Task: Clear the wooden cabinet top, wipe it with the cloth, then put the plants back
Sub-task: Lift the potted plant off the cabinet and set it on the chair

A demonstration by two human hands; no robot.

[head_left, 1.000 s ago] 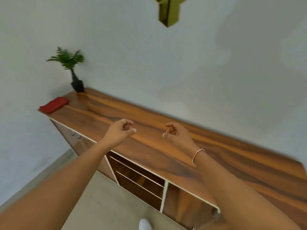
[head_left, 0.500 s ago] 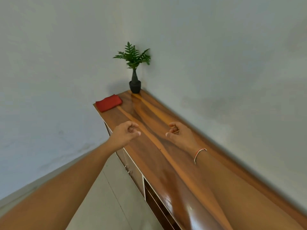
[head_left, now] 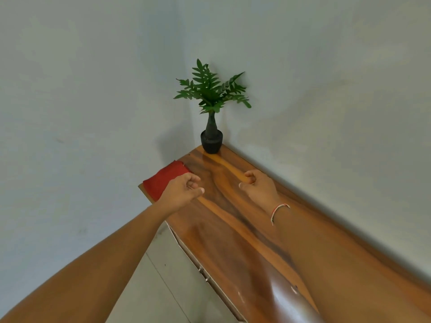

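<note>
Both hands empty, fingers loosely curled: left hand (head_left: 180, 191) over the near end of the red cloth (head_left: 163, 179), right hand (head_left: 258, 187) above mid-top. Potted plant (head_left: 211, 117) stands at the far corner of the cabinet top (head_left: 233, 229), against the walls; cloth lies at the far left edge. Likely step: lift plant off first; grip the round black pot, not the thin stem. Wood glossy, grained; cloth flat, woven.

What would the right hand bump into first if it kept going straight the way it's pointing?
Probably the potted plant in the corner; the right hand hovers over bare cabinet top before it, though depth is hard to judge.
</note>
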